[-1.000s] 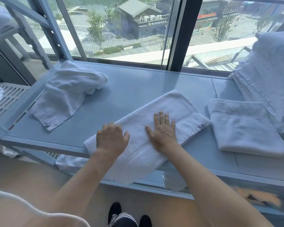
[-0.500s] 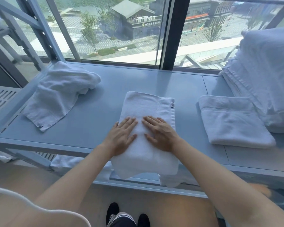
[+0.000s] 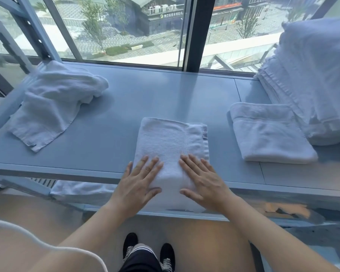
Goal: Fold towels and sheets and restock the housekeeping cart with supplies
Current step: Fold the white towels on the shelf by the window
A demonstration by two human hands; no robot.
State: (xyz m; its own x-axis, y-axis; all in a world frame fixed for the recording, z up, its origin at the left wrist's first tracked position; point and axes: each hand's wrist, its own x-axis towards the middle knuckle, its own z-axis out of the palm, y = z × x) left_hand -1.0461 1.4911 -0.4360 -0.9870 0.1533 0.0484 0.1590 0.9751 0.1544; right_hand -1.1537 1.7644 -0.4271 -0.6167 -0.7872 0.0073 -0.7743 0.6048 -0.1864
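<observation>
A white towel (image 3: pixel 169 142), folded into a narrow strip, lies lengthwise on the blue-grey table (image 3: pixel 126 107), its near end hanging over the front edge. My left hand (image 3: pixel 138 183) lies flat on the strip's left near side with fingers spread. My right hand (image 3: pixel 200 181) presses flat on its right near side. A small label shows at the towel's far right corner.
A crumpled white towel (image 3: pixel 53 101) lies at the table's left. A folded towel (image 3: pixel 267 132) sits at the right, beside a tall pile of white linen (image 3: pixel 314 79). A window runs behind the table. More white cloth (image 3: pixel 81 189) lies on a lower shelf.
The towel has turned from slanted to straight across the table. Both hands have slid back along it toward the near edge, fingers now flat and spread.
</observation>
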